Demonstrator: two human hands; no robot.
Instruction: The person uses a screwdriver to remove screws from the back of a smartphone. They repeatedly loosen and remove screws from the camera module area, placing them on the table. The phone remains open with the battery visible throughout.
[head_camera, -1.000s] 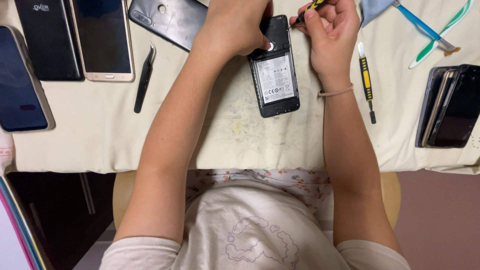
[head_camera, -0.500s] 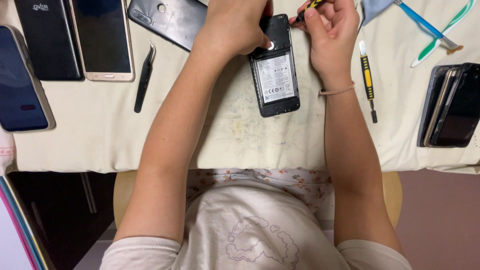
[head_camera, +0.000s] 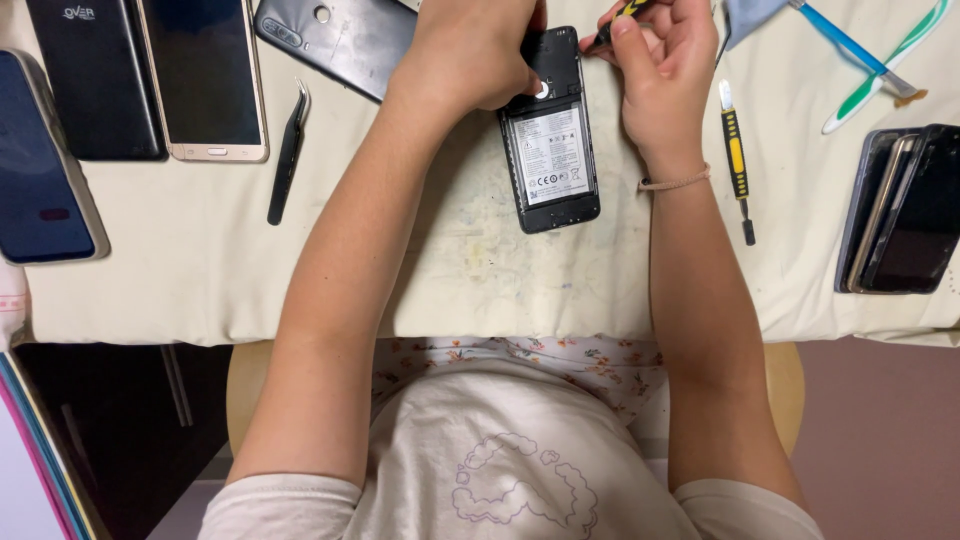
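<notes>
Far centre on the cloth (head_camera: 300, 280), the left hand (head_camera: 480, 50) presses one opened phone (head_camera: 550, 150); the right hand (head_camera: 665, 70) grips one screwdriver (head_camera: 622, 15). Four phones lie left, one tweezers (head_camera: 288, 150).

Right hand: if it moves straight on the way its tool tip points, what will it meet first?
The right hand holds a small black and yellow tool angled left, toward the opened phone. It would probably meet the phone's top edge first, though depth is unclear.

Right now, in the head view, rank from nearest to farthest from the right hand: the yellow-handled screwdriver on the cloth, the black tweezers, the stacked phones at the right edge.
From the right hand:
1. Yellow-handled screwdriver, just to its right.
2. Stacked phones, right edge.
3. Black tweezers, far left, past the left arm.
</notes>
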